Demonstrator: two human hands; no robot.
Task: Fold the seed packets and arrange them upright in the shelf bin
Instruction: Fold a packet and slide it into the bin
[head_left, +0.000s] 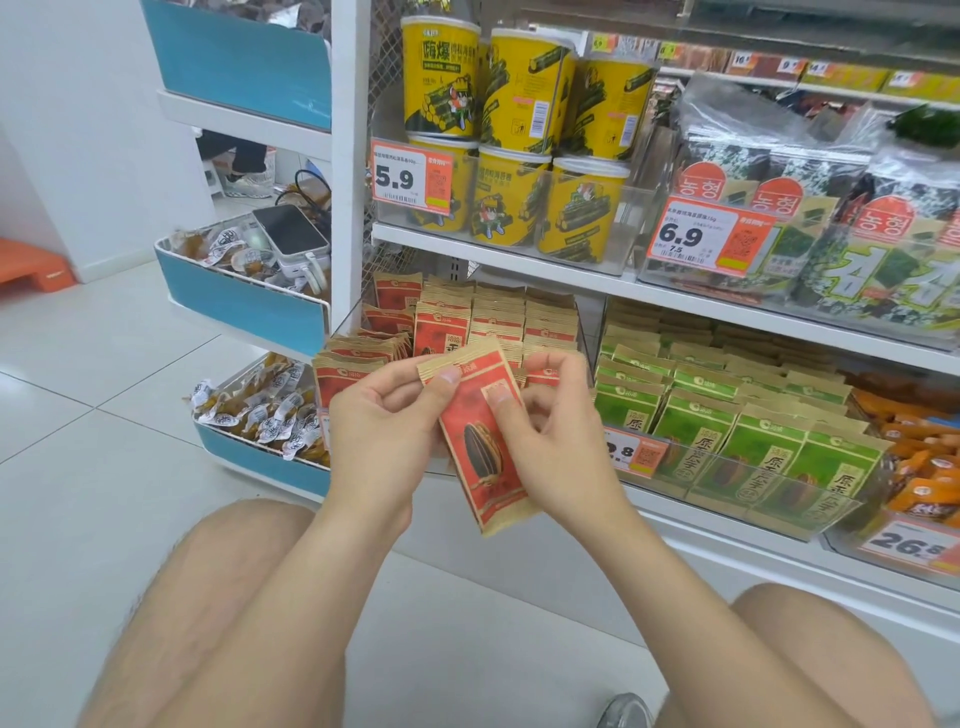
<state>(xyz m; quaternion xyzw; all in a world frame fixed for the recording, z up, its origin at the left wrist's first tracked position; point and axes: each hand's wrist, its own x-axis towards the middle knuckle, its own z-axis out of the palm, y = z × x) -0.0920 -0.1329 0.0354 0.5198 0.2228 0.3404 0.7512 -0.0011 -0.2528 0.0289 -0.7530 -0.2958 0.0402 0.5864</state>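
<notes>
Two hands hold one red seed packet (485, 457) up in the air, just in front of the shelf bin (345, 319). The packet is long and thin. Its long side runs from the top, up and a little to the left, down to the bottom, which points low and a little to the right. The picture side, with a big dark seed on it, faces the camera. The left hand (384, 415) pinches the top corner, with the thumb on the front and the other fingers curled in behind. The right hand (563, 436) pinches the right edge, thumb on the front, with the fingers bent. Behind the hands, many red packets (498, 317) stand up in rows in the clear bin. Next to them on the right are green packets (727, 421). On the shelf above stand yellow cans (511, 104), a price tag (410, 176) and seaweed bags (831, 218). On the left is a blue and white cart (244, 306) with snacks and a phone (291, 231) on it. The floor (93, 441) is white tile. The person's bare knees (234, 597) show at the bottom.
</notes>
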